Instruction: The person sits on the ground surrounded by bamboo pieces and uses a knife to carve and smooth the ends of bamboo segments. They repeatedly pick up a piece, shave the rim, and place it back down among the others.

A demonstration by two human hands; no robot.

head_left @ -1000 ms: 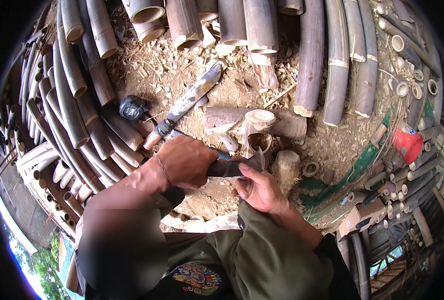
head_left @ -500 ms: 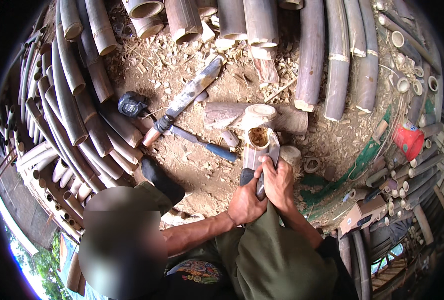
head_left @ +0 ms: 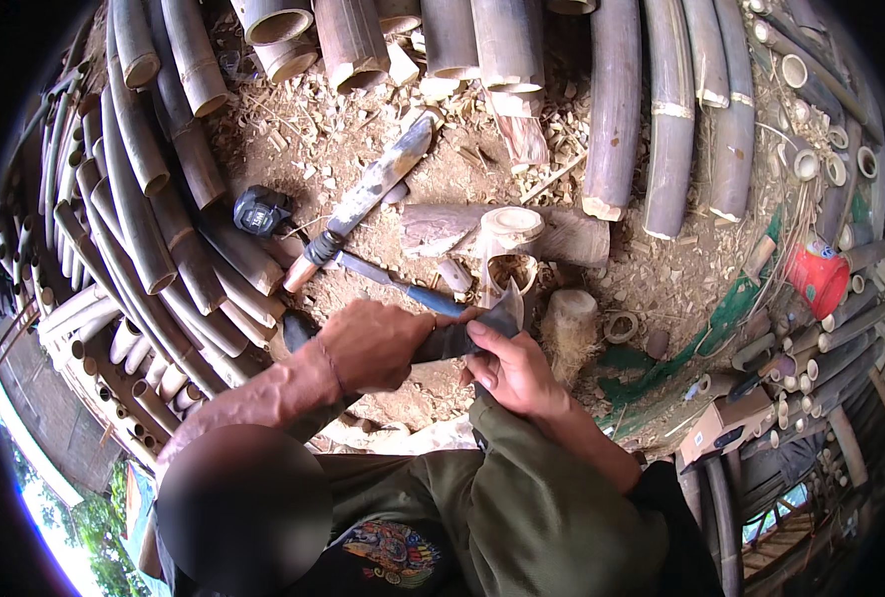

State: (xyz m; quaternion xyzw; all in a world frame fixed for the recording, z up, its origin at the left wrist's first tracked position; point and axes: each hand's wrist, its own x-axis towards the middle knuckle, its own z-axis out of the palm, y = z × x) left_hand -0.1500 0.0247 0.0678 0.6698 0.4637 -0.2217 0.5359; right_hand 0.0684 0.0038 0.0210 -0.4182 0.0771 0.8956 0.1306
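My left hand (head_left: 375,346) is closed around the dark handle of a broad-bladed knife (head_left: 505,316), held sideways in front of me. Its pointed grey blade tilts up and to the right. My right hand (head_left: 522,370) pinches the knife, thumb on the blade's flat and fingers curled under. Just beyond the blade is a cut bamboo piece (head_left: 522,267) with its hollow end facing up; the knife and hands partly hide it. The bamboo piece rests against a short log (head_left: 582,239) lying crosswise, where a pale round cut end (head_left: 512,222) also shows.
A large machete (head_left: 383,179) and a blue-handled knife (head_left: 433,300) lie crossed on the chip-strewn ground, near a black tape measure (head_left: 261,211). A stump (head_left: 572,316) stands right of the bamboo piece. Bamboo poles (head_left: 617,109) surround the spot. A red bucket (head_left: 817,281) stands at right.
My left hand has swung left and up, turning the knife from upright along the bamboo piece to sideways. My right hand has shifted slightly down and left, onto the blade.
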